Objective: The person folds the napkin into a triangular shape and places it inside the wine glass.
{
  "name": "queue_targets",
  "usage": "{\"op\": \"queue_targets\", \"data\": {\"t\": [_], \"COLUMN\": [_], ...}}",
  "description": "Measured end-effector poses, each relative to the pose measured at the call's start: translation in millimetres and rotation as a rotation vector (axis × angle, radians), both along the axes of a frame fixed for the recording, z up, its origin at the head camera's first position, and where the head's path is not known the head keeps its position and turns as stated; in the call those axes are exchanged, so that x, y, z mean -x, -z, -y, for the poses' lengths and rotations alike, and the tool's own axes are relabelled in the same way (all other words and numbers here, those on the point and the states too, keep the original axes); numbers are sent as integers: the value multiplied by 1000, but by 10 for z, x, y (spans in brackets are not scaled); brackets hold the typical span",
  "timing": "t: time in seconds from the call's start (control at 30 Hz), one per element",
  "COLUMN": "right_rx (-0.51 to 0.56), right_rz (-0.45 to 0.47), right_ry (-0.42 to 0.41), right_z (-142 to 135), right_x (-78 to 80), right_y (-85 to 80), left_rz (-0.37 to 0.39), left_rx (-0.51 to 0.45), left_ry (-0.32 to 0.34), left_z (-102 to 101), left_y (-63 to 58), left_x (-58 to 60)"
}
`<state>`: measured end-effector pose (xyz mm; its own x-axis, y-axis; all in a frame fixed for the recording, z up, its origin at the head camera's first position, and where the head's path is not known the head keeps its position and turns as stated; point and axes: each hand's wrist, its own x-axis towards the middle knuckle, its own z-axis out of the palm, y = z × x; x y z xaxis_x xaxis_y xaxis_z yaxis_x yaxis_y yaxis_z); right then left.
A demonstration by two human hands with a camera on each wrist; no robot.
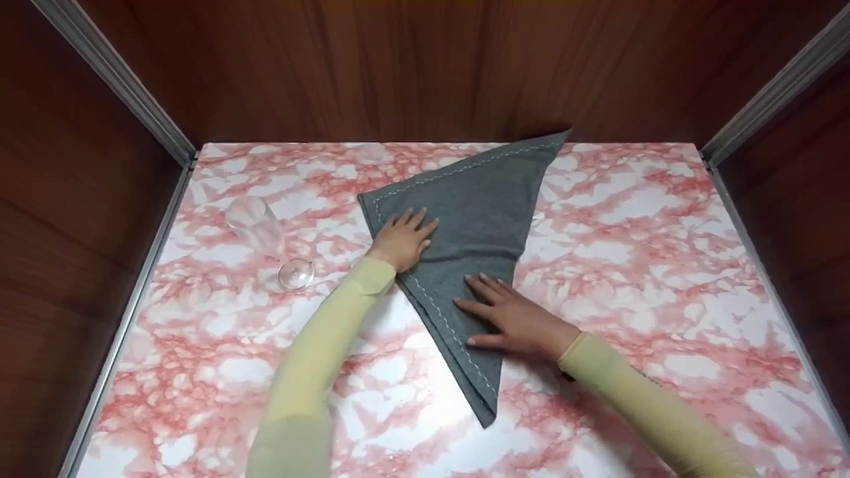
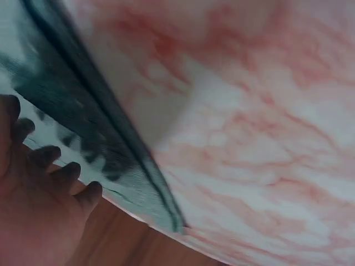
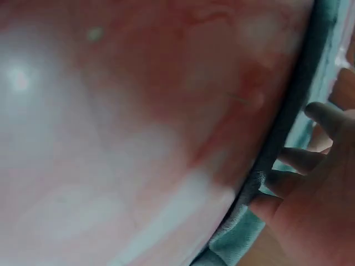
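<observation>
A dark grey cloth (image 1: 491, 199), folded over with white zigzag stitching near its edges, lies slanted across the tabletop. On its left part rests my left hand (image 1: 402, 242), fingers spread. My right hand (image 1: 514, 318) has its spread fingers on the lower right part of the cloth. Neither hand grips the fabric. In the left wrist view, the left hand (image 2: 41, 194) lies over the cloth (image 2: 83, 105), beside its layered edge. The right wrist view has the right hand (image 3: 316, 188) with its fingers at the border of the cloth (image 3: 238, 233). A crease crosses the cloth between the hands.
To the left of the cloth is a clear stemmed glass (image 1: 255, 222) with a round foot. The red-and-white marbled table (image 1: 664, 279) is bounded by dark wooden panels (image 1: 425, 66) at the back and sides. The cloth's far corner reaches the back panel.
</observation>
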<state>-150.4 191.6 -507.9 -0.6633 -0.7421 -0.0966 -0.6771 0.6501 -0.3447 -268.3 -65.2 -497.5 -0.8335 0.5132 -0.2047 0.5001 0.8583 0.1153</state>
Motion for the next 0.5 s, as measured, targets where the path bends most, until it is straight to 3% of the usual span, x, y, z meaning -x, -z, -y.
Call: {"op": "queue_targets", "data": {"t": [0.2,0.5], "right_rx": [8,18], "right_rz": [41,86], "right_ry": [11,25], "right_z": [-29,-167], "right_x": [57,148], "right_y": [-26,-53], "left_rz": [36,74], "left_rx": [5,1], "left_ry": [-29,-51], "left_z": [68,200], "left_y": [22,38], "left_x": [41,-137]}}
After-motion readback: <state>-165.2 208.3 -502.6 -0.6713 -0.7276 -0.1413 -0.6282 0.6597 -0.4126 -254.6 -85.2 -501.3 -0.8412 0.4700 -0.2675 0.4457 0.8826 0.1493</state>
